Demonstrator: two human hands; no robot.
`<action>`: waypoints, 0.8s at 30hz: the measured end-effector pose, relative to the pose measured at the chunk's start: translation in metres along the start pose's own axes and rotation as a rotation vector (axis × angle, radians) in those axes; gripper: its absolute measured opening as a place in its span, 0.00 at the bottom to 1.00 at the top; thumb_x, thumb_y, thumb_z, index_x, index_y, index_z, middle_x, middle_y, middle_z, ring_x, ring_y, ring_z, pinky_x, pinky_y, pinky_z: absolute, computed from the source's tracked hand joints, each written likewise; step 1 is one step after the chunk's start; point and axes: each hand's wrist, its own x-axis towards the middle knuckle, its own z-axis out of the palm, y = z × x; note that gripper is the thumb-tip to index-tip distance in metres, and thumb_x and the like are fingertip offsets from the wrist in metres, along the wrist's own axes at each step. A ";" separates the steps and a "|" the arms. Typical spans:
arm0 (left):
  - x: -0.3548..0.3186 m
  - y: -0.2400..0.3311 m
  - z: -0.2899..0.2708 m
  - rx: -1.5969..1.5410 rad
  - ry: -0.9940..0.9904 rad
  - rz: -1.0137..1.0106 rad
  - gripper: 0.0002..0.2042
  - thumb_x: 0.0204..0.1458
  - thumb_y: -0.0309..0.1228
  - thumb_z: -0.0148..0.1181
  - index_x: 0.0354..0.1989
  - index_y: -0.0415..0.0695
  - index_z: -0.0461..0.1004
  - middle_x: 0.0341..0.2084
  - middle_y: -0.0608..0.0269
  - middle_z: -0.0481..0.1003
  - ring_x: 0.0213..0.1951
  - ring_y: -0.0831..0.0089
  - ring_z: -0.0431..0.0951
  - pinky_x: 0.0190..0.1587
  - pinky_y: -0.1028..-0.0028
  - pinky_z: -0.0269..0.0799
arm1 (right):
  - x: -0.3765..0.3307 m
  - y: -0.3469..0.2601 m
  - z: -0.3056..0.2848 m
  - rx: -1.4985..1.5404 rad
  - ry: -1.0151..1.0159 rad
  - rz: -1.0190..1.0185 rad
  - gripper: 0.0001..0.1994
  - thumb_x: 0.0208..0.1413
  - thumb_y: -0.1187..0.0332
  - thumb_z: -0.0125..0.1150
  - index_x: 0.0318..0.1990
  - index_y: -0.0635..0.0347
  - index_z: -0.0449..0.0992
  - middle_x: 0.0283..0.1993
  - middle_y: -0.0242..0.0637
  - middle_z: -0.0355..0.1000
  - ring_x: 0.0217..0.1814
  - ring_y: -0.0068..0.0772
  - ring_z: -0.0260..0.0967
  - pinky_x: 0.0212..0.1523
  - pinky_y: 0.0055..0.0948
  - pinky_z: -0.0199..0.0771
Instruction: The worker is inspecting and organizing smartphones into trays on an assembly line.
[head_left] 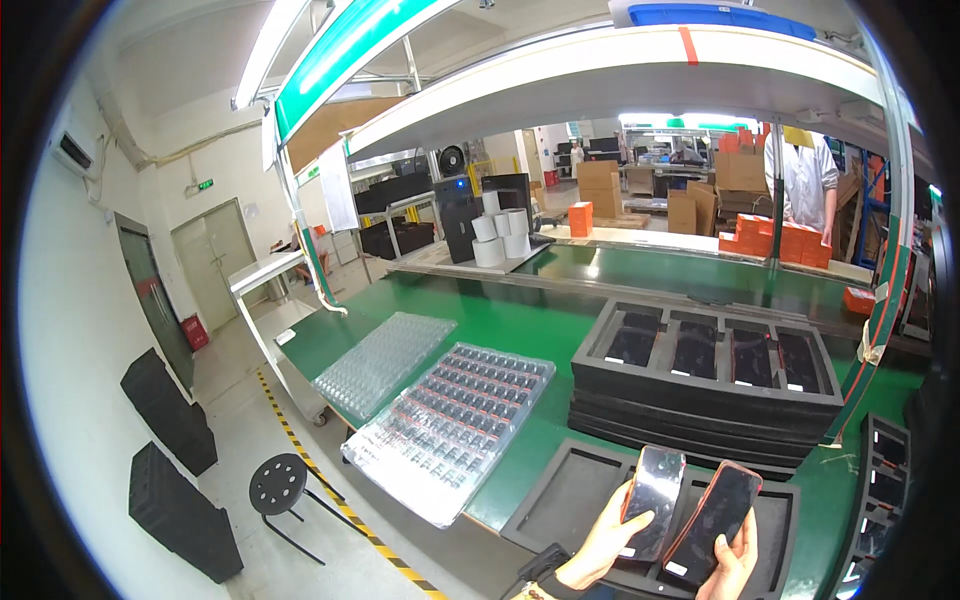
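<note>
While the left hand [608, 532] grips one phone [660, 490] by its left side, thumb laid over the glossy face, the right hand [738, 562] holds a red-rimmed phone [715, 515] by its lower right edge; neither hand is free. Both slabs tilt over a black foam tray [580, 490]; whether their lower ends touch it cannot be told. Each is probably light, stiff and flat, its glassy front slippery and apt to scratch or crack if knocked; the long side edges seem the surest hold, with fingers kept off the screen.

Materials, left to right: matte black blocks [180, 512], square-cut, stacked on the floor; a stool [278, 483] with a round, perforated seat; a thin, clear plastic tray [385, 365], dimpled in rows; a filled clear tray [415, 490], bright with glare, bearing rows of small dark parts; a smooth green bench top [540, 430]; and stacked foam trays [700, 412], dull and thick-walled, the uppermost with four dark phones [694, 350] in rectangular recesses.
</note>
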 end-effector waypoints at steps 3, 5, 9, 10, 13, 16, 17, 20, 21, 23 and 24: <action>-0.008 0.011 0.025 0.028 -0.014 0.010 0.29 0.59 0.24 0.59 0.69 0.41 0.56 0.62 0.60 0.65 0.65 0.72 0.63 0.68 0.70 0.56 | -0.009 -0.013 0.023 0.155 -0.068 0.057 0.29 0.59 0.83 0.54 0.69 0.71 0.57 0.70 0.46 0.61 0.68 0.38 0.61 0.68 0.32 0.61; -0.003 0.009 0.019 -0.075 -0.134 -0.153 0.27 0.61 0.26 0.57 0.68 0.41 0.57 0.61 0.60 0.66 0.63 0.73 0.64 0.67 0.71 0.57 | -0.013 -0.006 0.029 0.085 -0.034 0.029 0.29 0.60 0.82 0.54 0.69 0.71 0.57 0.70 0.46 0.60 0.68 0.37 0.61 0.67 0.32 0.61; -0.010 0.016 0.032 -0.214 -0.126 -0.337 0.26 0.62 0.30 0.58 0.67 0.41 0.59 0.60 0.61 0.67 0.62 0.74 0.65 0.66 0.71 0.59 | -0.016 -0.002 0.030 0.021 0.004 -0.006 0.28 0.62 0.81 0.52 0.70 0.70 0.57 0.69 0.45 0.62 0.68 0.37 0.61 0.67 0.32 0.59; -0.012 0.023 0.037 -0.194 -0.132 -0.357 0.27 0.61 0.32 0.59 0.67 0.41 0.59 0.60 0.61 0.67 0.62 0.74 0.66 0.65 0.71 0.59 | -0.016 0.004 0.026 -0.007 -0.018 0.006 0.28 0.63 0.80 0.50 0.70 0.69 0.55 0.69 0.45 0.61 0.68 0.37 0.60 0.67 0.32 0.59; -0.008 -0.006 0.034 0.061 -0.236 -0.154 0.34 0.51 0.28 0.71 0.66 0.38 0.60 0.59 0.61 0.68 0.63 0.72 0.65 0.66 0.69 0.58 | -0.018 0.045 0.010 -0.387 -0.040 -0.137 0.27 0.68 0.72 0.45 0.73 0.67 0.50 0.72 0.46 0.55 0.71 0.39 0.56 0.69 0.32 0.55; -0.006 0.015 0.045 0.086 -0.275 -0.122 0.38 0.48 0.24 0.73 0.67 0.38 0.58 0.62 0.60 0.67 0.64 0.71 0.65 0.68 0.68 0.58 | -0.015 0.039 -0.003 -0.414 -0.015 -0.186 0.27 0.71 0.65 0.41 0.73 0.66 0.49 0.75 0.45 0.50 0.76 0.40 0.48 0.73 0.33 0.47; -0.004 0.017 0.045 0.132 -0.279 -0.105 0.39 0.48 0.24 0.73 0.68 0.39 0.58 0.62 0.60 0.66 0.64 0.70 0.65 0.68 0.68 0.57 | -0.012 0.037 -0.011 -0.311 -0.036 -0.155 0.27 0.72 0.62 0.39 0.74 0.64 0.49 0.76 0.44 0.48 0.77 0.40 0.45 0.74 0.35 0.46; 0.008 0.040 0.058 0.653 -0.409 0.135 0.42 0.49 0.28 0.70 0.72 0.44 0.51 0.62 0.53 0.68 0.61 0.61 0.71 0.64 0.67 0.65 | -0.006 0.018 -0.026 -0.177 -0.005 -0.152 0.29 0.73 0.55 0.35 0.74 0.61 0.46 0.79 0.42 0.42 0.80 0.40 0.41 0.76 0.39 0.42; 0.008 0.066 0.071 0.817 -0.467 0.109 0.42 0.50 0.29 0.68 0.73 0.46 0.49 0.61 0.49 0.69 0.59 0.56 0.74 0.63 0.65 0.68 | -0.002 0.004 -0.024 -0.236 0.075 -0.203 0.30 0.73 0.54 0.36 0.75 0.60 0.45 0.79 0.42 0.42 0.80 0.41 0.41 0.76 0.40 0.42; 0.021 0.077 0.077 0.992 -0.709 0.115 0.42 0.50 0.31 0.66 0.73 0.51 0.48 0.59 0.45 0.70 0.55 0.47 0.75 0.59 0.61 0.72 | 0.010 -0.002 -0.037 -0.345 0.204 -0.292 0.30 0.73 0.51 0.35 0.74 0.61 0.48 0.78 0.43 0.45 0.79 0.41 0.42 0.76 0.41 0.41; 0.026 0.083 0.082 1.026 -0.846 0.088 0.43 0.49 0.30 0.64 0.74 0.53 0.48 0.58 0.45 0.70 0.54 0.45 0.75 0.57 0.59 0.73 | 0.015 -0.001 -0.045 -0.353 0.186 -0.304 0.30 0.73 0.51 0.34 0.74 0.61 0.48 0.78 0.43 0.45 0.79 0.41 0.42 0.76 0.40 0.42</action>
